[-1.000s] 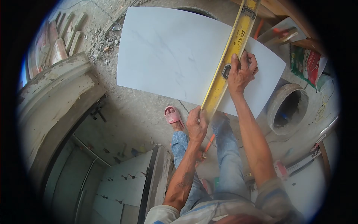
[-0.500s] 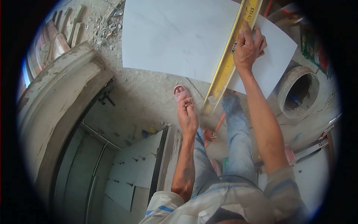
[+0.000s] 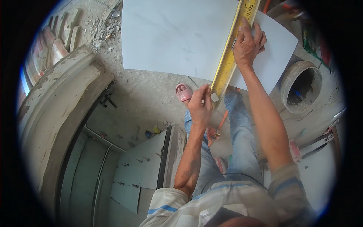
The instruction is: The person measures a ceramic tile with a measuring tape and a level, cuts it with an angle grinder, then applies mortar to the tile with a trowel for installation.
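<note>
A large white tile [image 3: 170,38] with faint grey streaks lies ahead of me. Across it, at a slant, runs a yellow spirit level [image 3: 225,68] marked STANLEY, its near end sticking out past the tile's edge. My right hand [image 3: 247,45] grips the level and bears down on it, index finger stretched along its length. Beside the level's left side, at the tile's near edge, is my left hand [image 3: 200,108]. Its thumb and fingertips are pinched together; whatever they hold is too small to make out.
A dusty round bucket [image 3: 301,87] stands at the right. Rubble [image 3: 109,26] and wood strips [image 3: 73,28] lie at the far left. Below them is a curved ledge [image 3: 64,83]. Tiles with clips [image 3: 140,166] line a recess at lower left. An orange cord [image 3: 223,119] runs by my feet.
My left hand has moved up and right, from below the tile to the level's side at the tile edge. My right hand stays on the level. The view has shifted slightly.
</note>
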`<state>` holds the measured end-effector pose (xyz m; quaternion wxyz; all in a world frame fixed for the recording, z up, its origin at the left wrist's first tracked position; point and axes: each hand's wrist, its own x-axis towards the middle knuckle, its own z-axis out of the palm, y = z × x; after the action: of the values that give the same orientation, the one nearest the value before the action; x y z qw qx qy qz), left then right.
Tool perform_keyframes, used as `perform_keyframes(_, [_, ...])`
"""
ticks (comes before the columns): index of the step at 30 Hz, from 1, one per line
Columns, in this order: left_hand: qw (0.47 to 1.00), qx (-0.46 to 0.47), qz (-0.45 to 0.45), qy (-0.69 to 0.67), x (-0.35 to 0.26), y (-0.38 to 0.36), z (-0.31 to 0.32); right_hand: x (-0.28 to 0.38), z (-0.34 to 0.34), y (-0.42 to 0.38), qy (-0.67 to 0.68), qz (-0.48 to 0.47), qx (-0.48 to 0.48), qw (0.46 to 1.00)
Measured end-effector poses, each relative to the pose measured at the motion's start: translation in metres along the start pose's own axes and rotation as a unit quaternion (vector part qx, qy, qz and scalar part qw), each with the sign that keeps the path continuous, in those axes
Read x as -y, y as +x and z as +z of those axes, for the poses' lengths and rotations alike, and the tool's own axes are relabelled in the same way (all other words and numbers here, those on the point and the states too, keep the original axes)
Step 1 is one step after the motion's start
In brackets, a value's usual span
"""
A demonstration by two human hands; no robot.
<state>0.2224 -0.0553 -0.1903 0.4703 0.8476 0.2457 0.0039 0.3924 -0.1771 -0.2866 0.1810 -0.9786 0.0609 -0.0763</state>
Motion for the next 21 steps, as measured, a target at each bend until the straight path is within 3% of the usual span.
perform_keyframes(4, [0.998, 0.002, -0.013, 0.064, 0.010, -0.001, 0.010, 0.000, 0.000, 0.001, -0.010, 0.005, 0.004, 1.000])
perform_keyframes(13, [0.988, 0.052, 0.067, 0.131, 0.020, 0.013, 0.024, 0.004, -0.002, 0.002, -0.017, -0.001, -0.004, 1.000])
perform_keyframes(15, [0.982, 0.036, 0.123, 0.137, 0.004, 0.047, 0.037, 0.004, -0.004, 0.002, -0.007, -0.003, -0.006, 1.000])
perform_keyframes(21, [0.976, 0.040, 0.153, 0.146, -0.042, 0.153, 0.089, 0.003, -0.002, 0.006, 0.007, 0.000, -0.008, 1.000])
